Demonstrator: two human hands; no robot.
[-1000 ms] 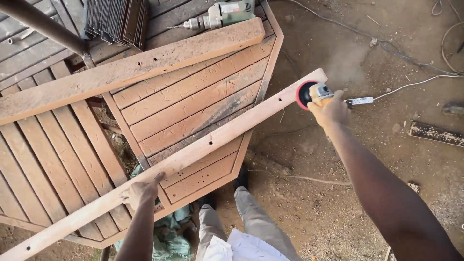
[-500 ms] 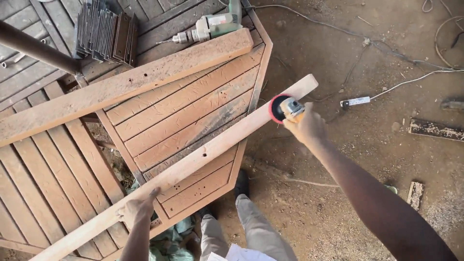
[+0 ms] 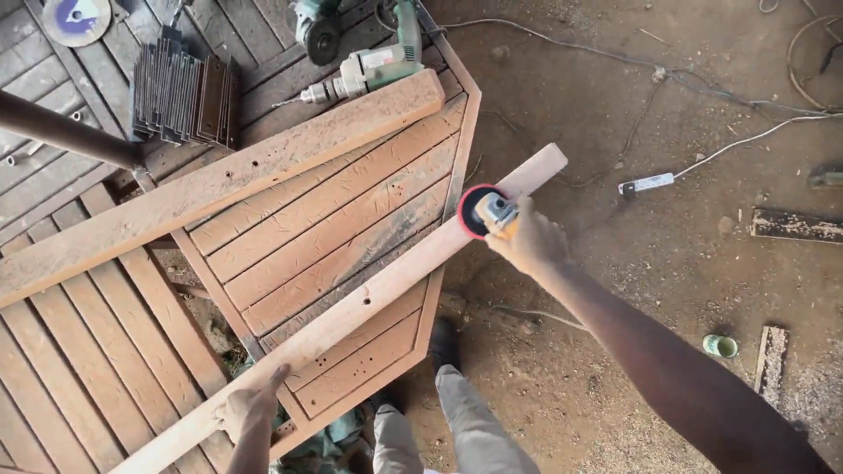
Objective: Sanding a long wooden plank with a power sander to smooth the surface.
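Sander (image 3: 481, 211) lower along plank (image 3: 351, 312) now, drill (image 3: 369, 66) beyond.

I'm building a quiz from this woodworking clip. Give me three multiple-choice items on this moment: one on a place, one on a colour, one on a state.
1. Where does the right hand work the sander?
A. Near the far end of the long plank
B. On the dirt floor
C. On the stack of metal plates

2. What colour is the rim of the sander's disc?
A. Blue
B. Red
C. White

3. What is the left hand doing?
A. Holding the drill
B. Hanging free in the air
C. Pressing flat on the plank's near end

Answers: 1 A, the disc sits on the plank close to its outer end, past the edge of the slatted wooden table. 2 B, a red ring shows round the disc. 3 C, the palm and fingers lie on the plank, while the drill lies untouched on the table.
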